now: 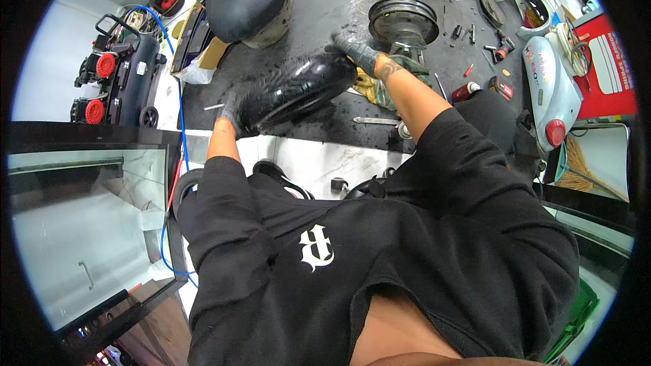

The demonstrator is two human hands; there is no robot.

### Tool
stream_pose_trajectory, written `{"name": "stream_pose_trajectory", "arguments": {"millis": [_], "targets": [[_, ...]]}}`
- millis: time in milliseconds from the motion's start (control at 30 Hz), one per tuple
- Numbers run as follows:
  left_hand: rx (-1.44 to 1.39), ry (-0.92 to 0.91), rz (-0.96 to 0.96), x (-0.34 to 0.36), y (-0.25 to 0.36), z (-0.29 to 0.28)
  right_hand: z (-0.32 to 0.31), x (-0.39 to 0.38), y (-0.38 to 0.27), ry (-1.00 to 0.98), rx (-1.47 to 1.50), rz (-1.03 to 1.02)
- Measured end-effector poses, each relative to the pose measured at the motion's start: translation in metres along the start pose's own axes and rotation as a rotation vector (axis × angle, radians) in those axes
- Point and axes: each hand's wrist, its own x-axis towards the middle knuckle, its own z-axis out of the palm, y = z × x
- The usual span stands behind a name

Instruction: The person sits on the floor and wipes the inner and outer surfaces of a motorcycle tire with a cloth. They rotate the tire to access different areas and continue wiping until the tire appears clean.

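Note:
A small black tyre (298,91), wet and glossy, is held at a slant between my hands over the dark work mat (325,0). My left hand (232,115), in a dark glove, grips its lower left end. At its upper right end my gloved right hand (359,53) rests over the rubber, with some fingers stretched along it. Just beyond the right hand stands a black wheel rim (403,22). A yellow and green cloth (383,88) lies by my right wrist. A flat metal tyre lever (375,120) lies nearer to me.
A dark scooter seat (247,0) stands at the back left, beside an open carton (211,54). Farther left is an air compressor (115,68) with a blue hose (182,112). At right lie a red can (465,91), loose tools and a pale scooter panel (550,88).

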Motion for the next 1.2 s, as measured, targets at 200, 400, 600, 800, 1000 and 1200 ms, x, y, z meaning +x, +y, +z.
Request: {"name": "stream_pose_trajectory", "arguments": {"millis": [200, 400, 600, 800, 1000, 1200], "targets": [[0.003, -0.134, -0.161, -0.004, -0.017, 0.011, -0.025, 0.013, 0.064, 0.339, 0.428, 0.501], [-0.198, -0.103, 0.343, -0.1, 0.075, -0.007, -0.011, -0.011, -0.078, -0.039, 0.364, 0.042], [-0.49, -0.04, 1.124, -0.211, 0.132, -0.017, 0.056, -0.111, -0.227, 0.137, 0.114, -0.735], [-0.622, -0.01, 1.398, -0.203, 0.123, 0.002, 0.011, -0.055, -0.195, 0.353, 0.082, -0.988], [-0.333, 0.068, 0.491, -0.002, 0.033, -0.011, -0.054, -0.002, -0.002, 0.51, -0.291, -0.464], [-0.066, -0.029, 0.46, 0.094, -0.049, 0.022, -0.045, 0.024, 0.096, 0.382, 0.387, -0.017]]}}
